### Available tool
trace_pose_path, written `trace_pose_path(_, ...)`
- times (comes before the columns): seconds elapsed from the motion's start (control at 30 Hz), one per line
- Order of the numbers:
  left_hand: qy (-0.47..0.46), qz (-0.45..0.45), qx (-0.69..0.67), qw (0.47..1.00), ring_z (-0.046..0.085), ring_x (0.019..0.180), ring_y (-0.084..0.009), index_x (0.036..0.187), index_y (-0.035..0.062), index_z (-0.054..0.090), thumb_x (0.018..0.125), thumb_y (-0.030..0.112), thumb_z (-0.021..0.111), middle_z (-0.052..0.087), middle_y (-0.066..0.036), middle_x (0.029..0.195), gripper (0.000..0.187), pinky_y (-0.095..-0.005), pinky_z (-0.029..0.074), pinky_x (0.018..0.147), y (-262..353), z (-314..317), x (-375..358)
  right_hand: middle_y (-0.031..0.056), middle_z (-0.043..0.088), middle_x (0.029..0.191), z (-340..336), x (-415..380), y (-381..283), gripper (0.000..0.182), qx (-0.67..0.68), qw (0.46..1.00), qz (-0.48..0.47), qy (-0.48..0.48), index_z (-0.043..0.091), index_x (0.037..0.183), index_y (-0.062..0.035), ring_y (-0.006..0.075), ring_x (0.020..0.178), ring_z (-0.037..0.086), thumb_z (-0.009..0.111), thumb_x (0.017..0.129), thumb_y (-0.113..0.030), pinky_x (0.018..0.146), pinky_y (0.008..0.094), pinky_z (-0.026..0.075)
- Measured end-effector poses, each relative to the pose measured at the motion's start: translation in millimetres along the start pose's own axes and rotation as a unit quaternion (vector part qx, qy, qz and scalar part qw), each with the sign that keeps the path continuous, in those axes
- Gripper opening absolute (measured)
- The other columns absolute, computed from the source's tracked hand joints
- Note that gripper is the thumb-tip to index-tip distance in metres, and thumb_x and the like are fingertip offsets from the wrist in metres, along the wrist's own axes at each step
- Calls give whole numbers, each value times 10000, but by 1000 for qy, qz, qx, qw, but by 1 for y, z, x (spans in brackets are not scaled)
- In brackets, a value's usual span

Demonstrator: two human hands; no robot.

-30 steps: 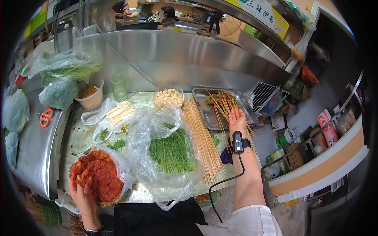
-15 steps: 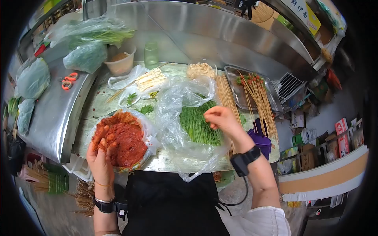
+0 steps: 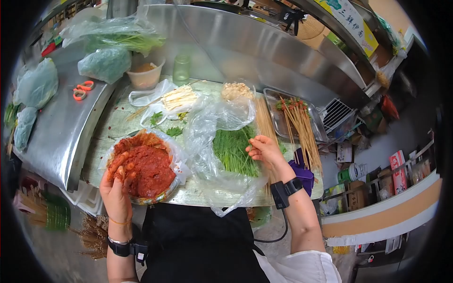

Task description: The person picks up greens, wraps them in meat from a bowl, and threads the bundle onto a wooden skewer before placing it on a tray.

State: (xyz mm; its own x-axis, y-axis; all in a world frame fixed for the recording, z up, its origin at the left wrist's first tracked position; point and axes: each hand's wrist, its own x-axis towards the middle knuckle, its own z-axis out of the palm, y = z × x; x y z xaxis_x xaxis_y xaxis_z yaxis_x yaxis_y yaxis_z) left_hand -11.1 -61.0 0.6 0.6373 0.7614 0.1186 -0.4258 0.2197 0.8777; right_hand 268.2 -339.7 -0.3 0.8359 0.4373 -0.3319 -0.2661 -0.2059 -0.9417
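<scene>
My left hand (image 3: 115, 181) is over the near left rim of a bowl of thick red paste (image 3: 151, 170). Its fingertips are coated in the paste, and the fingers look apart with nothing held. A pale plastic bag (image 3: 180, 165) lines the bowl. My right hand (image 3: 265, 151) is at the right edge of a bundle of thin-stemmed green herbs (image 3: 231, 148), thumb and fingertips pinched together on herb stems. The bundle lies in an opened clear plastic bag (image 3: 200, 141) on the pale green board.
Bamboo skewers (image 3: 266, 122) lie beyond my right hand, beside a metal tray (image 3: 318, 125) of loaded skewers and a purple container (image 3: 302, 172). At the back are enoki mushrooms (image 3: 179, 99), a bowl of pale pieces (image 3: 237, 90) and a green glass (image 3: 181, 70). Orange-handled scissors (image 3: 84, 89) lie left.
The view has shifted slightly. My right hand remains at the herb bundle's right edge, its fingers more curled. My left hand stays at the paste bowl, fingers slightly shifted.
</scene>
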Motion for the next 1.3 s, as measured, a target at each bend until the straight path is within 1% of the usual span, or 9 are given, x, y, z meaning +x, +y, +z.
trace_pose_path(0.3,-3,-11,0,1000,581,964,-158,1150,-20,528,886,81,523,565,-105,1149,282,-278,501,793,1,8,-5,38,579,610,55,19,9,204,-299,954,-16,-5,522,692,-43,88,492,547,641,806,-162,426,210,440)
trace_pose_path(0.57,-5,-12,1,1000,558,1008,-147,1167,-2,520,897,102,501,548,-92,1187,290,-268,501,787,-5,-9,1,32,612,738,-2,5,10,138,54,998,16,2,537,738,-80,71,583,566,613,838,-138,532,198,473)
trace_pose_path(0.63,-7,-17,0,1000,557,1012,-148,1167,-1,519,897,102,501,545,-92,1191,289,-269,499,792,-5,-6,2,39,624,755,-13,6,11,114,55,998,3,3,553,777,-69,69,608,567,602,848,-144,551,197,476)
trace_pose_path(0.8,-6,-12,12,1000,549,1032,-152,1171,1,516,897,105,502,537,-91,1204,293,-275,491,812,-5,-7,3,30,626,757,-20,14,14,127,-159,984,-55,55,571,880,-38,48,582,535,592,857,-162,518,168,437)
trace_pose_path(0.83,5,-8,8,1000,561,1001,-153,1161,-8,522,897,98,503,546,-96,1188,285,-277,493,802,-3,-4,1,30,626,757,-18,11,10,127,-159,984,-55,55,571,880,-38,48,582,535,592,857,-162,518,168,437)
trace_pose_path(0.9,18,-4,3,1000,573,971,-154,1151,-17,527,897,90,504,555,-102,1173,277,-280,495,792,-1,-2,1,19,608,739,-15,4,2,118,38,997,-53,36,577,897,-37,42,565,511,577,863,-151,504,169,415)
trace_pose_path(1.1,13,-5,10,1000,569,974,-151,1155,-16,527,896,87,507,561,-95,1158,280,-281,490,806,-1,0,2,-6,592,743,-20,1,0,163,1,999,-43,14,580,989,-20,37,556,485,506,899,-134,517,176,408)
trace_pose_path(1.27,-42,49,234,970,555,932,-144,1043,-35,577,812,-18,546,599,-64,1021,233,-247,438,811,4,20,-1,-22,576,719,10,-32,-31,200,-125,985,-59,-99,583,1006,6,31,568,477,498,906,-145,525,169,394)
trace_pose_path(1.3,-62,145,332,930,570,886,-175,954,-38,586,747,-29,583,603,-73,919,207,-258,442,797,-4,19,2,-30,564,705,24,-39,-38,204,-190,971,-60,-135,591,1000,9,24,566,463,499,910,-150,525,166,386)
